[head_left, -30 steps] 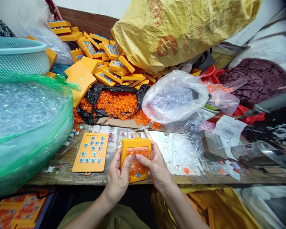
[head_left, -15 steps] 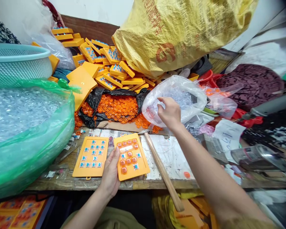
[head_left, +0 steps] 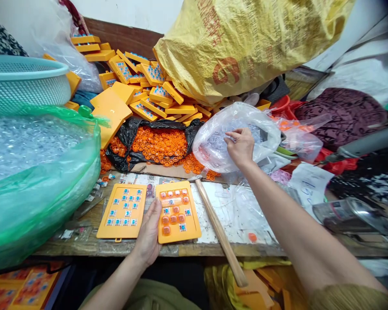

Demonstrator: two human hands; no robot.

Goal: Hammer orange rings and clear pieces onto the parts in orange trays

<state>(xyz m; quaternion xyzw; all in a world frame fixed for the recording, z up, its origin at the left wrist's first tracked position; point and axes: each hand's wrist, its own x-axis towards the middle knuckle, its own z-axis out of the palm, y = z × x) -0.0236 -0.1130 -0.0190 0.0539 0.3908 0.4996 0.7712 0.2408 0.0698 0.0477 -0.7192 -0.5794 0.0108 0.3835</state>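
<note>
My left hand (head_left: pixel 149 237) grips the left edge of a yellow plastic panel (head_left: pixel 191 228), thumb on top. The panel bears several translucent orange caps, a clear bar over an orange strip near its top, and a few bare blue-and-white switches. Left of it lies a similar yellow panel (head_left: pixel 105 230) with only bare switches. My right hand (head_left: pixel 242 148) is at the mouth of a clear plastic bag (head_left: pixel 204 150) of small transparent pieces (head_left: pixel 218 137). Its fingertips are close together in a pinch; whatever they hold is too small to make out.
Orange caps (head_left: pixel 161 144) fill a black bag (head_left: pixel 124 129) behind the panels. A wooden-handled tool (head_left: pixel 221 234) lies right of the held panel. A green bag (head_left: pixel 45 189) bulges at left below a blue basket (head_left: pixel 26 84). Yellow panels (head_left: pixel 177 110) pile up under a yellow sack (head_left: pixel 255 47).
My right hand has shifted slightly right over the clear bag, and its fingertips have drawn closer together. My left hand still holds the same panel, almost unmoved.
</note>
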